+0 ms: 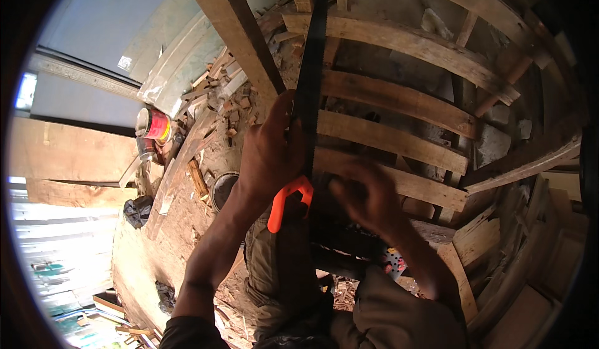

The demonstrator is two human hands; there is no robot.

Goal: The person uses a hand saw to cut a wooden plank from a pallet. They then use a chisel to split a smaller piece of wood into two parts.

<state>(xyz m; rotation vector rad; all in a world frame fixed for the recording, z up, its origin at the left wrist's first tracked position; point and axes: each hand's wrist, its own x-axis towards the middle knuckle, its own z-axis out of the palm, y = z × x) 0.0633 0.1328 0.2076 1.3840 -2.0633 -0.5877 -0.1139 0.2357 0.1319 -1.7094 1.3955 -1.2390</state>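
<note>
A handsaw has a long dark blade (310, 68) pointing away from me and an orange handle (276, 210) at its near end. My left hand (269, 152) is closed around the blade just beyond the handle. The saw teeth face right. To the right of the blade, my right hand (369, 194) hovers with loosely curled fingers, thumb and forefinger apart. Nothing shows in it, though shadow and slight blur soften the fingertips. Below the saw are my legs in olive-brown trousers (265, 280).
Wooden slats (393, 140) form a pallet-like frame on the right. A thick upright timber (240, 34) stands beyond my left hand. Wood scraps (228, 102), a red-and-yellow can (154, 125) and a dark round container (223, 188) are at left, near a black plastic bag (138, 211).
</note>
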